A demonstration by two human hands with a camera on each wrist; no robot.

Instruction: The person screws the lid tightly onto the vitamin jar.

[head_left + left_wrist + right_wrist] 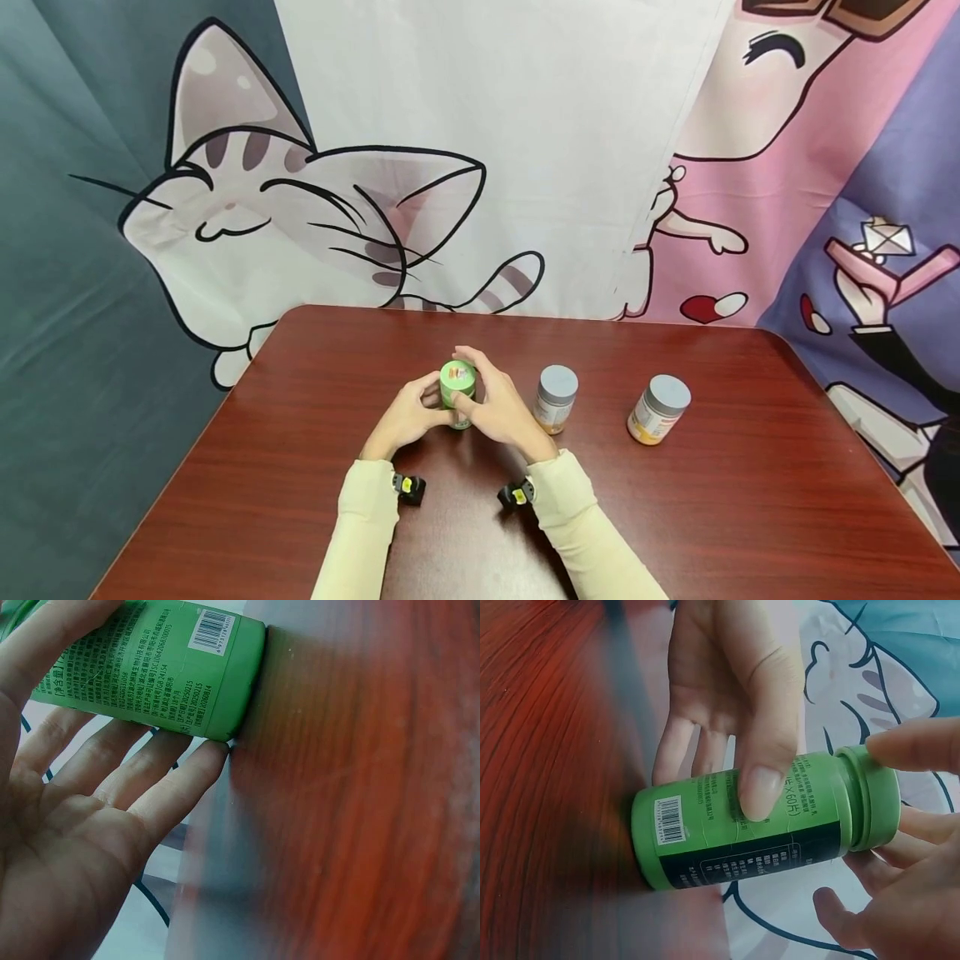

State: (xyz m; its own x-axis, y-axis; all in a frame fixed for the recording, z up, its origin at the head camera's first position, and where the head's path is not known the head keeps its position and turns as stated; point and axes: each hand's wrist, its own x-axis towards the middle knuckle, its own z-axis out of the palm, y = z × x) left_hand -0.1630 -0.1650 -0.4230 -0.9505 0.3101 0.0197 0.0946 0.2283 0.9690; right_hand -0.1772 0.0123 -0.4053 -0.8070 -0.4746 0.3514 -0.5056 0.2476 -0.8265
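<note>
A green bottle [458,421] with printed labels stands upright on the table in the head view, between the two hands. My left hand [411,414] grips its body. The thumb presses the near side, and the other fingers lie against the far side in the left wrist view. At the top, my right hand [504,408] holds the green lid [877,799] between thumb and fingers. The lid sits on the bottle, with a grooved neck visible just below it in the right wrist view. Some fingertips are hidden behind the bottle and lid.
Right of the hands stand two white jars with grey lids: a nearer jar [555,404] close by the right hand and another jar [660,410] farther right. The brown table [750,500] ends at a cartoon-printed cloth [525,125]. Each wrist carries a small black camera.
</note>
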